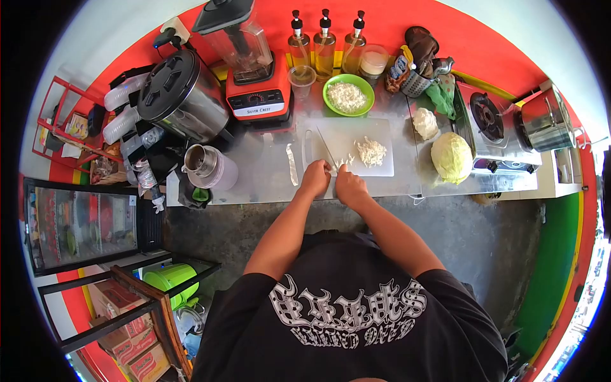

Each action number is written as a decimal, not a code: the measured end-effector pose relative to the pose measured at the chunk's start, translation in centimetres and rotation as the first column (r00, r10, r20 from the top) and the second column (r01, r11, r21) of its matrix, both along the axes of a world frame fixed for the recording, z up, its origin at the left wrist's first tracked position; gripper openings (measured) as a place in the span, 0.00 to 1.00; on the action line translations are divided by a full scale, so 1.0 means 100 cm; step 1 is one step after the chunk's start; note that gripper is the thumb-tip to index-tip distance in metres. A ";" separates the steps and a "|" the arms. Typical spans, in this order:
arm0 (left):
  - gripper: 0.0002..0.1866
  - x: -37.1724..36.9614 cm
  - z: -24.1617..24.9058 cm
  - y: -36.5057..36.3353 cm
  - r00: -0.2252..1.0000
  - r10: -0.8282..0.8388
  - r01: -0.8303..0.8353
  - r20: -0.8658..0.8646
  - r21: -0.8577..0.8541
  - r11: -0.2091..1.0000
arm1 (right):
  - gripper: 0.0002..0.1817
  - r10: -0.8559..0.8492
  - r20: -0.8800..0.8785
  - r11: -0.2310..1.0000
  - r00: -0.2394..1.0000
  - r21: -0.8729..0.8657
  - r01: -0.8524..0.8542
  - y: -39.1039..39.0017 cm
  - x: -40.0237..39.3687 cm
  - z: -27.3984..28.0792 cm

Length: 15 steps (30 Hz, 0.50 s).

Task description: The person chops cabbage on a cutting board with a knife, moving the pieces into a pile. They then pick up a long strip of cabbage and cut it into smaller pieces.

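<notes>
My right hand (351, 187) is closed around the handle of a knife (326, 146), whose thin blade points away and to the left over the white cutting board (312, 149). Close beside it, my left hand (316, 179) is closed at the board's near edge, its fingertips on a small pale piece of cabbage (333, 172), mostly hidden. Some loose shreds (347, 159) lie by the blade. Farther right on the board sits a heap of shredded cabbage (371, 153). Behind the board, a green bowl (327, 104) holds more white shreds.
A whole cabbage (452, 158) and a white chunk (425, 123) sit right of the board, before a gas stove (489, 118). A pale strip (291, 164) lies left. A blender (256, 95), pump bottles (324, 48) and a steel cup (201, 160) stand around.
</notes>
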<state>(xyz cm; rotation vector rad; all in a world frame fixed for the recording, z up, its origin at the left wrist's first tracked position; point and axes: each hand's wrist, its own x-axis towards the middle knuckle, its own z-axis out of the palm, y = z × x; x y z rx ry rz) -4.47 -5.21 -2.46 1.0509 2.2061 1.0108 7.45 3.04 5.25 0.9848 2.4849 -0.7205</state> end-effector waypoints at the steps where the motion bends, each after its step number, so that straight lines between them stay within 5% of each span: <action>1: 0.09 0.000 0.001 0.002 1.000 0.016 -0.016 0.009 -0.020 1.000 | 0.17 -0.006 0.002 1.000 1.000 -0.003 0.006 -0.003 0.003 -0.001; 10: 0.08 0.004 -0.001 0.001 0.995 0.092 -0.093 0.044 0.024 0.995 | 0.21 -0.021 0.013 1.000 1.000 0.011 0.021 -0.003 -0.004 -0.009; 13: 0.08 0.003 -0.003 0.000 0.995 0.085 -0.087 0.058 0.038 0.995 | 0.14 0.019 -0.044 0.994 0.999 0.108 -0.014 -0.007 0.000 -0.005; 15: 0.08 0.002 -0.002 0.001 0.995 0.084 -0.087 0.057 0.040 0.995 | 0.16 -0.080 0.008 0.997 0.997 0.020 0.079 -0.014 0.002 -0.003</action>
